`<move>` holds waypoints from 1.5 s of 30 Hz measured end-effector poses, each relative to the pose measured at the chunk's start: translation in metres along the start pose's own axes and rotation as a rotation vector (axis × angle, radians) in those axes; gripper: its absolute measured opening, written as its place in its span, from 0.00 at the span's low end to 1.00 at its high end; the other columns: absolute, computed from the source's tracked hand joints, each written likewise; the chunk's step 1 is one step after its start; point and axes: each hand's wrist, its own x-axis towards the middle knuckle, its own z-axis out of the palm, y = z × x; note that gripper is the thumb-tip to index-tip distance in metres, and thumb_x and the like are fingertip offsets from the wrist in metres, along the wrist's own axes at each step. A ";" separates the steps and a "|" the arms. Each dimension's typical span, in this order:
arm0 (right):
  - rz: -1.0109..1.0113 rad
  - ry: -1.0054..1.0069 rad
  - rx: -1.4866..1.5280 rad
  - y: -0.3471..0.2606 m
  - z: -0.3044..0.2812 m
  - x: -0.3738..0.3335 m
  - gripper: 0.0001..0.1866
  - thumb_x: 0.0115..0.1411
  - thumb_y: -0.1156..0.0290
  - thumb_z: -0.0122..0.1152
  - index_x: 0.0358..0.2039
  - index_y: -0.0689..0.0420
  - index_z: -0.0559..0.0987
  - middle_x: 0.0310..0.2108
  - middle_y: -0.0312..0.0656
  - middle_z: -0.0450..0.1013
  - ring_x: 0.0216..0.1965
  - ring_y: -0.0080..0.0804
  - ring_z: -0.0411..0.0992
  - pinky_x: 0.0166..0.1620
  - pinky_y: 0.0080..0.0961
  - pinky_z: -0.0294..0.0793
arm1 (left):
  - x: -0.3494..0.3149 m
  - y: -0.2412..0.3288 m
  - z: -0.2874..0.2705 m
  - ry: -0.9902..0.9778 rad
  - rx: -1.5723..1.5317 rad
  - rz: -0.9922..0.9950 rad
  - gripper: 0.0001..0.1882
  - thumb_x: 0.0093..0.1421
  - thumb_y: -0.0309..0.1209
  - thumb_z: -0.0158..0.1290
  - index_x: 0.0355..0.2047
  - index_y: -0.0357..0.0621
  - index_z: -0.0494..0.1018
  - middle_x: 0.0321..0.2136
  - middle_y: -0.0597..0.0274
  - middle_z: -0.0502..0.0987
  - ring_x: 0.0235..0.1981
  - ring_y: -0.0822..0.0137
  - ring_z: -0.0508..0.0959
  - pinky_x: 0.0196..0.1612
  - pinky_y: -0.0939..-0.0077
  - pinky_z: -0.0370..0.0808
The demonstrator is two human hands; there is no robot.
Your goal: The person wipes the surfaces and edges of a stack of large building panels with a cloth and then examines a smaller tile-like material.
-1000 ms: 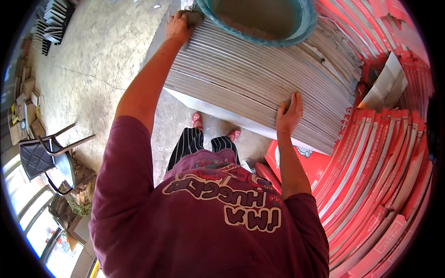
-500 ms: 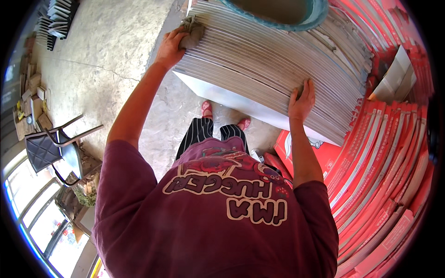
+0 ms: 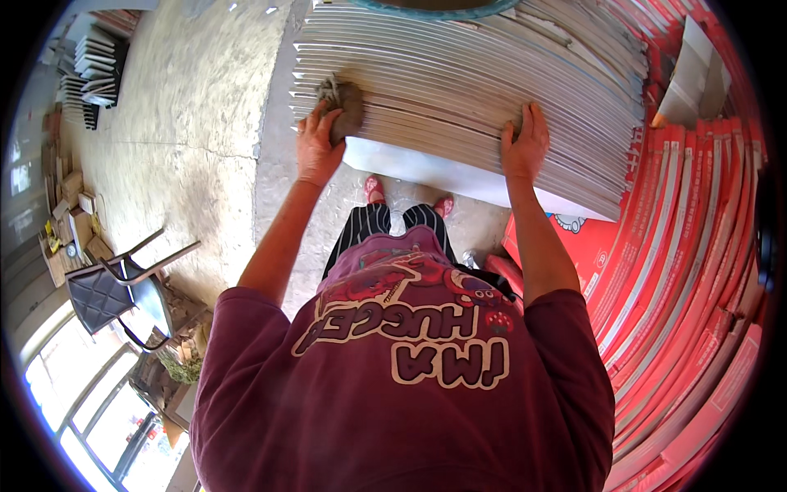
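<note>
My left hand [image 3: 320, 141] is closed on a grey-brown wet-looking rag [image 3: 348, 108], a frayed bit of it sticking up at the far end. The rag lies on the near left part of a long row of thin pale slabs [image 3: 426, 90], which stand on edge side by side. Farther right, my right hand [image 3: 525, 149] rests on the slab edges. Its fingers are bent and the thumb sits apart from them. A small dark patch shows between thumb and fingers; I cannot make out what it is.
A blue-green basin [image 3: 443, 11] stands on the slabs at the far edge, mostly cut off. Red flat cartons [image 3: 656, 271] are packed along the right, with a bent cardboard piece [image 3: 693, 78] among them. At left are a dark chair [image 3: 102, 295] and concrete floor [image 3: 197, 107].
My left hand has drawn the rag toward me over the slab edges. The right hand has shifted slightly left along the slabs. The basin now shows only its near rim.
</note>
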 end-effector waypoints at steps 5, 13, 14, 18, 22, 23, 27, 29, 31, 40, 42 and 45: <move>0.000 0.011 -0.005 0.002 0.000 -0.002 0.25 0.57 0.62 0.51 0.55 0.53 0.65 0.60 0.38 0.57 0.61 0.38 0.53 0.62 0.35 0.49 | -0.006 0.088 0.043 -0.015 -0.062 0.008 0.33 0.36 0.24 0.60 0.48 0.53 0.69 0.53 0.53 0.64 0.48 0.48 0.64 0.52 0.59 0.65; -0.004 0.008 0.015 0.004 0.000 -0.001 0.24 0.57 0.61 0.51 0.54 0.53 0.66 0.59 0.38 0.58 0.61 0.38 0.53 0.62 0.36 0.50 | -0.010 0.188 0.074 -0.267 -0.355 0.052 0.35 0.44 0.36 0.61 0.54 0.51 0.63 0.56 0.46 0.56 0.51 0.41 0.61 0.53 0.55 0.64; 0.000 0.007 0.008 0.006 0.001 -0.001 0.24 0.56 0.61 0.51 0.54 0.53 0.66 0.59 0.38 0.58 0.61 0.38 0.53 0.62 0.36 0.50 | -0.009 0.194 0.071 -0.320 -0.379 0.066 0.35 0.46 0.38 0.61 0.55 0.51 0.62 0.57 0.47 0.56 0.52 0.41 0.61 0.53 0.55 0.64; 0.016 0.006 0.013 0.008 0.001 -0.002 0.25 0.56 0.60 0.52 0.54 0.53 0.66 0.59 0.39 0.59 0.61 0.38 0.53 0.62 0.36 0.50 | 0.008 0.158 0.065 -0.038 -0.317 0.134 0.30 0.51 0.38 0.58 0.54 0.48 0.64 0.54 0.52 0.63 0.53 0.49 0.64 0.54 0.56 0.63; 0.008 0.006 0.007 0.009 0.003 -0.003 0.25 0.56 0.61 0.52 0.54 0.54 0.66 0.59 0.39 0.59 0.61 0.37 0.53 0.62 0.36 0.50 | 0.048 0.061 0.071 0.288 0.037 0.145 0.27 0.56 0.37 0.54 0.53 0.41 0.62 0.55 0.43 0.61 0.55 0.47 0.62 0.55 0.53 0.59; 0.007 0.000 0.010 0.008 0.002 -0.002 0.25 0.57 0.61 0.52 0.54 0.54 0.66 0.59 0.39 0.59 0.61 0.37 0.53 0.62 0.36 0.50 | 0.052 0.047 0.072 0.273 0.144 0.043 0.30 0.56 0.39 0.54 0.56 0.40 0.59 0.57 0.42 0.58 0.57 0.46 0.60 0.58 0.53 0.57; -0.009 -0.007 -0.003 0.008 0.002 -0.001 0.25 0.57 0.60 0.52 0.54 0.55 0.66 0.59 0.39 0.59 0.61 0.36 0.53 0.63 0.36 0.49 | 0.057 0.030 0.086 0.225 0.211 -0.141 0.34 0.57 0.48 0.48 0.58 0.40 0.57 0.61 0.48 0.53 0.62 0.48 0.50 0.63 0.55 0.46; -0.008 0.001 0.002 0.008 0.002 -0.001 0.25 0.57 0.60 0.52 0.54 0.55 0.66 0.59 0.39 0.59 0.61 0.36 0.53 0.63 0.36 0.49 | 0.057 0.035 0.094 0.244 0.267 -0.181 0.34 0.58 0.50 0.45 0.59 0.41 0.56 0.62 0.50 0.52 0.64 0.50 0.49 0.64 0.56 0.43; -0.010 0.002 0.012 0.011 0.002 -0.002 0.25 0.58 0.59 0.52 0.54 0.55 0.66 0.59 0.40 0.59 0.61 0.36 0.53 0.63 0.36 0.49 | 0.056 0.037 0.097 0.238 0.294 -0.193 0.34 0.59 0.51 0.42 0.59 0.42 0.55 0.62 0.51 0.52 0.64 0.51 0.48 0.64 0.56 0.42; -0.085 -0.046 0.421 0.014 -0.014 0.000 0.31 0.54 0.53 0.57 0.56 0.52 0.65 0.60 0.50 0.55 0.61 0.47 0.53 0.61 0.42 0.51 | 0.059 0.042 0.098 0.228 0.340 -0.218 0.35 0.58 0.50 0.39 0.59 0.39 0.55 0.63 0.51 0.51 0.65 0.52 0.47 0.65 0.55 0.40; -0.184 -0.100 0.446 -0.015 -0.033 -0.013 0.34 0.50 0.51 0.61 0.55 0.50 0.66 0.59 0.52 0.56 0.61 0.51 0.52 0.59 0.45 0.52 | 0.057 0.040 0.099 0.229 0.357 -0.223 0.35 0.58 0.50 0.40 0.59 0.38 0.55 0.63 0.51 0.51 0.65 0.52 0.47 0.65 0.55 0.41; -0.262 -0.181 0.441 -0.053 -0.039 -0.041 0.36 0.42 0.53 0.68 0.52 0.47 0.68 0.59 0.50 0.55 0.59 0.56 0.52 0.57 0.53 0.52 | 0.060 0.039 0.100 0.254 0.412 -0.197 0.34 0.58 0.50 0.41 0.58 0.40 0.58 0.62 0.52 0.54 0.64 0.53 0.50 0.64 0.56 0.44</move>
